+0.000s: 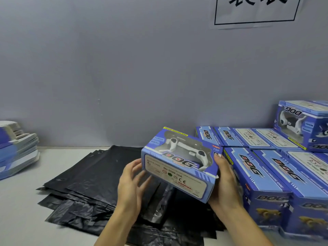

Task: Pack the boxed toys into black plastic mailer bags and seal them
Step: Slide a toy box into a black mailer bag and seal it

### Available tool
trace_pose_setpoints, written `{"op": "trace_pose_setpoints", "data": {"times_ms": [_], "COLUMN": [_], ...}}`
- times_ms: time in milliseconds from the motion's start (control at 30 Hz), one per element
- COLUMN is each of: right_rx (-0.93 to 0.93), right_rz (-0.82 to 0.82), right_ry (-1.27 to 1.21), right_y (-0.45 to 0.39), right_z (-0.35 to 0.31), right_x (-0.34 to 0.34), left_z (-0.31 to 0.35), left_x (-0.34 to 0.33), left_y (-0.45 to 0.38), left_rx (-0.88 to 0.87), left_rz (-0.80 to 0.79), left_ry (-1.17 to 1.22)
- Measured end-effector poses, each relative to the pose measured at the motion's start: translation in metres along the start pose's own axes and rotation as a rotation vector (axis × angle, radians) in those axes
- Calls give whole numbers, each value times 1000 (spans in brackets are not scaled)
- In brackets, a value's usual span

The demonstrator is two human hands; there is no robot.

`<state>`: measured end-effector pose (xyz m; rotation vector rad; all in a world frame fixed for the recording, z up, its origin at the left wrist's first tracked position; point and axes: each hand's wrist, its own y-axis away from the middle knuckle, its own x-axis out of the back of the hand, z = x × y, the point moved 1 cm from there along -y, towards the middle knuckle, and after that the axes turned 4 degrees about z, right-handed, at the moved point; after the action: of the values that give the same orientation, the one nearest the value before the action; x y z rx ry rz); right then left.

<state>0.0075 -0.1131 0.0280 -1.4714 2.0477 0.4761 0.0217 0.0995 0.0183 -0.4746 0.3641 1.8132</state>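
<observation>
A blue toy box point(181, 162) printed with "DOG" and a white robot dog hangs tilted above a spread pile of black plastic mailer bags point(92, 181). My right hand point(224, 181) grips the box's right end, thumb on top. My left hand point(132, 181) is at the box's left end with relaxed, spread fingers, its fingertips at or just beside the box's lower left corner. The bags lie flat on the white table point(21, 210), fanned out toward the left.
Several identical blue boxes point(266, 176) stand packed together at the right, one more point(305, 125) stacked on top at the back. A stack of flat blue-and-white cartons point(17, 148) sits at the far left. A grey wall with a paper sign point(255, 9) lies behind.
</observation>
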Motion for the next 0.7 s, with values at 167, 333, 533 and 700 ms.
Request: {"op": "trace_pose_setpoints", "data": {"times_ms": [167,333,533,700], "right_rx": [40,94,110,83], "right_rz": [11,66,88,100], "right_ry": [-41,8,66,75], "right_y": [3,-1,-3,-3], "right_z": [-2,-1,0,2], "right_x": [-4,2,4,5], "left_z": [-2,-21,-22,-17], "left_x": [16,19,20,19], "left_y": [-6,-2,-2,-1], "left_rx": [-356,-315,-442,-557], "left_rz": [-32,-287,-230,-142], "left_ry": [-897,-1497,-1574,-1474]}}
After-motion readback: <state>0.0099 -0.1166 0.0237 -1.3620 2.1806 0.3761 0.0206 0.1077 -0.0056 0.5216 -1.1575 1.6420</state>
